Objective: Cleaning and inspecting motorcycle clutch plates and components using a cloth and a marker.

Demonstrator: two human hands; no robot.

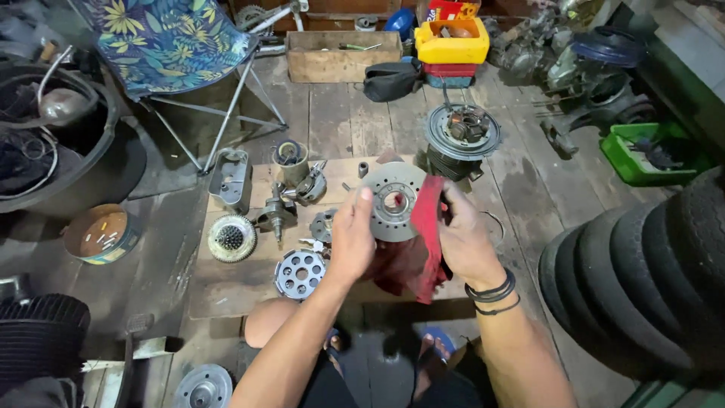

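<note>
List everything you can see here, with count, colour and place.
metal disc: one, grey, held up at centre
rag: one, red, against the disc
holed plate: one, silver, on the board
toothed wheel: one, grey, board's left edge
folding chair: one, blue floral, top left
yellow box: one, top centre
green tray: one, right
tyres: stack, black, right
left hand: grip on the disc
right hand: holding the rag

Dim, warm light falls from above onto the pale wooden board (226,287); corners sink into shadow. The wide lens bends the edges, and the black stacked tyres (642,279) blur slightly.
</note>
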